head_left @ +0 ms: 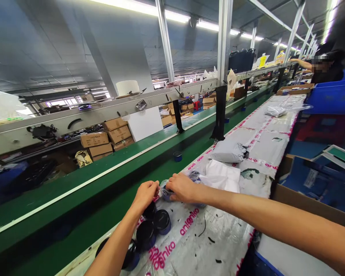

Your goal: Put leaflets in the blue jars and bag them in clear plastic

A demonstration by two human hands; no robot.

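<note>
My right grip (184,188) holds a round, clear-wrapped container (165,194) on the desk (195,245) — black-lidded round jars (162,221) at seven o'clock. Left grip (146,194) looks narrow, contents unclear — wrap-handling, I judge, calling for steadiness.

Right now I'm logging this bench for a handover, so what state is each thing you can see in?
Right hand: closed on the clear-wrapped round item
Left hand: fingertips together beside it; grip unclear
Black-topped round items: upright, grouped
Small round item: alone on the green belt
White bag: lying flat
Bench cover: torn in places
Cartons: stacked
</note>
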